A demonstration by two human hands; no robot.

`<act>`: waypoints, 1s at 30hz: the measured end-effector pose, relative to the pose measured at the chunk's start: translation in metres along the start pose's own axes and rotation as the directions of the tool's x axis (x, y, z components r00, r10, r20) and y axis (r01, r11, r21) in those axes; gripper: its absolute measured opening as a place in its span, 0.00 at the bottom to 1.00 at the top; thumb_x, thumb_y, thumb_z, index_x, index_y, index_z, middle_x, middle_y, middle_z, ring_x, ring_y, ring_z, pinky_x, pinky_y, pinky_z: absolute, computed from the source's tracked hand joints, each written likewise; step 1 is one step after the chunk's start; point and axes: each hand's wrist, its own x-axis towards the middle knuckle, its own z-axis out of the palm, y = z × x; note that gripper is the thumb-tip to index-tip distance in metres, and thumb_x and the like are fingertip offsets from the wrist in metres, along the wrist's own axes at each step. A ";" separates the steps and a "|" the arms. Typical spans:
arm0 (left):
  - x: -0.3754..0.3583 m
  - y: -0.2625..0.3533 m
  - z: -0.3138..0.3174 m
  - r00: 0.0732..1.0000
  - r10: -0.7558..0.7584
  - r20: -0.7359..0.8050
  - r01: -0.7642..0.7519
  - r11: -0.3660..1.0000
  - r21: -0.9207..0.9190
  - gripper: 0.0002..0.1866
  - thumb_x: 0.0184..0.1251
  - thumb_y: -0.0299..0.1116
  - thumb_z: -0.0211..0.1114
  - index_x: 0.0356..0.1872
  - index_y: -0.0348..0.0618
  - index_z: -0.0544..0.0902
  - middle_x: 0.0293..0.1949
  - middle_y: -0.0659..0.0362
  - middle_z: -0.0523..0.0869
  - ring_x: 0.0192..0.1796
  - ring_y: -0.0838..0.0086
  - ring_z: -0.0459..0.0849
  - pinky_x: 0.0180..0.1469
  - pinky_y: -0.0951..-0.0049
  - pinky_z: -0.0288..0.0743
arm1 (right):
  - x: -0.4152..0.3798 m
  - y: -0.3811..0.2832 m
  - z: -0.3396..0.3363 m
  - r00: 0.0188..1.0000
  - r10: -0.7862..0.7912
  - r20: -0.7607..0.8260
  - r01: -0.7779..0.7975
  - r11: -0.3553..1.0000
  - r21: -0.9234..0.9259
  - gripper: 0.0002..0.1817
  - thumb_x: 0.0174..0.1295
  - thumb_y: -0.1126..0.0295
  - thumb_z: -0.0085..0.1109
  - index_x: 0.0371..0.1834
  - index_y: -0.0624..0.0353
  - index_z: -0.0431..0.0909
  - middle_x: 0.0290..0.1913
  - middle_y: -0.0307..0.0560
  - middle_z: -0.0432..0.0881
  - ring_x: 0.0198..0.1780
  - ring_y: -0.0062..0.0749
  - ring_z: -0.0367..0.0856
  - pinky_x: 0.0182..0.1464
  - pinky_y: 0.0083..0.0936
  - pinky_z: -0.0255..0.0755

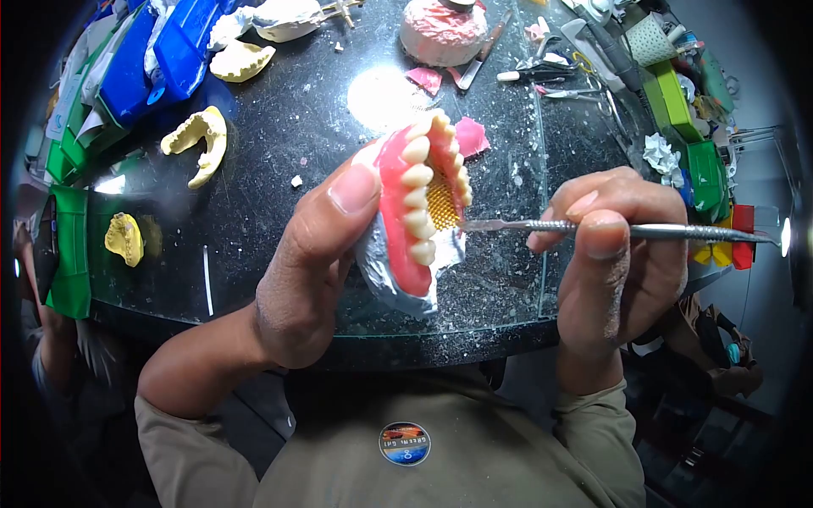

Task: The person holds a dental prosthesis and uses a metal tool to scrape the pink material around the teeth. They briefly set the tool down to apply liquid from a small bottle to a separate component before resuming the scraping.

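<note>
My left hand (318, 229) is closed around a denture model (398, 203), thumb pressed on its pink wax gum near the upper teeth. It is tilted on its side, with a row of cream teeth (416, 199), a gold mesh (441, 203) across the palate and a pale plaster base (385, 271) beneath. Between thumb and fingers, my right hand (618, 245) pinches a slim metal wax carver (660, 231) by its knurled grip. The carver's flat tip reaches the edge of the denture beside the mesh. The palm side of the left fingers is hidden behind the model.
Pink wax pieces (472, 137) and a round wax-covered block (443, 34) lie beyond the denture. Yellowish plaster casts (199, 144) sit at left, near blue bins (174, 55). Metal tools (563, 89) and a green box (669, 97) stand at right. White crumbs speckle the dark tabletop (262, 186).
</note>
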 end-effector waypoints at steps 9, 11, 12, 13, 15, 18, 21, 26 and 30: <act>0.000 0.001 0.001 1.000 0.013 0.003 -0.013 1.000 0.020 0.35 0.65 0.55 0.39 0.64 0.36 0.58 0.60 0.48 0.69 0.62 0.63 0.69 0.65 0.63 0.59 | -0.001 0.001 0.002 1.000 -0.001 -0.005 0.001 1.000 0.019 0.16 0.62 0.59 0.56 0.35 0.63 0.68 0.26 0.47 0.73 0.22 0.22 0.72 0.22 0.15 0.69; 0.000 0.001 0.001 1.000 0.005 0.005 -0.005 1.000 0.019 0.35 0.65 0.55 0.39 0.64 0.36 0.58 0.60 0.48 0.69 0.62 0.63 0.69 0.65 0.63 0.60 | -0.001 0.001 0.001 1.000 -0.002 -0.007 0.002 1.000 0.021 0.16 0.62 0.59 0.56 0.35 0.63 0.68 0.26 0.47 0.73 0.22 0.22 0.72 0.22 0.15 0.69; 0.000 0.001 0.001 1.000 0.001 0.006 -0.001 1.000 0.019 0.35 0.65 0.55 0.40 0.64 0.36 0.58 0.60 0.48 0.69 0.62 0.63 0.70 0.65 0.63 0.60 | -0.001 0.001 0.001 1.000 -0.002 -0.007 0.003 1.000 0.022 0.16 0.62 0.59 0.56 0.35 0.63 0.68 0.26 0.47 0.73 0.22 0.22 0.73 0.22 0.15 0.69; 0.000 0.001 0.001 1.000 0.004 0.008 -0.004 1.000 0.022 0.35 0.65 0.55 0.40 0.64 0.36 0.58 0.60 0.48 0.69 0.62 0.62 0.70 0.65 0.63 0.60 | -0.001 0.001 0.001 1.000 -0.003 -0.005 0.003 1.000 0.022 0.16 0.62 0.59 0.56 0.35 0.63 0.68 0.26 0.47 0.73 0.22 0.22 0.73 0.22 0.15 0.69; 0.001 0.001 0.000 1.000 0.009 0.011 -0.010 1.000 0.027 0.35 0.65 0.55 0.40 0.64 0.36 0.58 0.60 0.48 0.69 0.62 0.62 0.69 0.65 0.63 0.59 | -0.001 0.002 0.001 1.000 -0.006 -0.004 0.006 1.000 0.018 0.16 0.62 0.59 0.56 0.35 0.63 0.68 0.26 0.47 0.73 0.22 0.23 0.73 0.22 0.15 0.69; 0.001 0.000 0.000 1.000 0.013 0.010 -0.013 0.999 0.029 0.35 0.65 0.55 0.40 0.64 0.36 0.58 0.60 0.48 0.69 0.62 0.62 0.69 0.65 0.63 0.59 | -0.001 0.001 0.001 1.000 -0.009 -0.006 0.009 1.000 0.008 0.16 0.62 0.59 0.56 0.35 0.63 0.68 0.26 0.47 0.73 0.22 0.22 0.73 0.23 0.15 0.69; 0.001 0.000 0.001 1.000 0.014 0.000 -0.014 1.000 0.028 0.35 0.65 0.55 0.39 0.64 0.36 0.58 0.60 0.48 0.69 0.62 0.62 0.69 0.65 0.63 0.59 | -0.001 0.001 0.001 1.000 -0.005 -0.006 0.005 1.000 0.005 0.16 0.62 0.59 0.56 0.35 0.63 0.68 0.26 0.46 0.73 0.21 0.22 0.72 0.23 0.15 0.69; 0.000 0.003 0.002 1.000 0.002 0.002 -0.002 1.000 0.019 0.35 0.65 0.55 0.39 0.64 0.35 0.59 0.60 0.48 0.69 0.62 0.62 0.69 0.65 0.63 0.59 | -0.001 0.001 0.002 1.000 -0.009 -0.008 0.009 1.000 0.014 0.16 0.62 0.59 0.56 0.35 0.63 0.68 0.26 0.47 0.73 0.21 0.22 0.72 0.22 0.15 0.69; 0.000 0.002 0.003 1.000 0.004 -0.016 -0.004 1.000 0.000 0.35 0.65 0.54 0.40 0.64 0.35 0.59 0.60 0.48 0.69 0.62 0.62 0.69 0.65 0.63 0.59 | 0.000 0.001 0.001 1.000 -0.008 -0.002 0.008 1.000 0.014 0.17 0.62 0.59 0.56 0.34 0.63 0.69 0.25 0.47 0.73 0.21 0.22 0.72 0.22 0.15 0.68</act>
